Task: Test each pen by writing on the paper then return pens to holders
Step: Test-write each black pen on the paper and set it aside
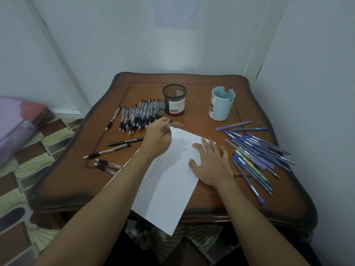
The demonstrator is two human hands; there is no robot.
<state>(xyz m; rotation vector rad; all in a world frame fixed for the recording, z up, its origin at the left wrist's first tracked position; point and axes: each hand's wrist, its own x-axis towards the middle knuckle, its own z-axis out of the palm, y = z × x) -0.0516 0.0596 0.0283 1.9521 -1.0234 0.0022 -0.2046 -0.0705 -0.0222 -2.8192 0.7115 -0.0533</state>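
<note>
A white sheet of paper [169, 189] lies tilted on the brown wooden table [211, 116], covered with small written marks. My left hand [158, 136] grips a clear pen [167, 127] at the sheet's far left corner. My right hand [211, 166] lies flat with spread fingers on the paper's right edge. A row of several clear pens with black grips [140, 116] lies at the back left. A pile of several blue pens [255, 152] lies at the right. A black mesh holder [174, 99] and a light blue holder [221, 106] stand at the back; no pens show in them.
Loose pens lie left of the paper, among them a dark green one [125, 142] and a clear one [107, 151]. Walls close in behind and to the right of the table. A patterned floor and a purple object [17, 127] are at the left.
</note>
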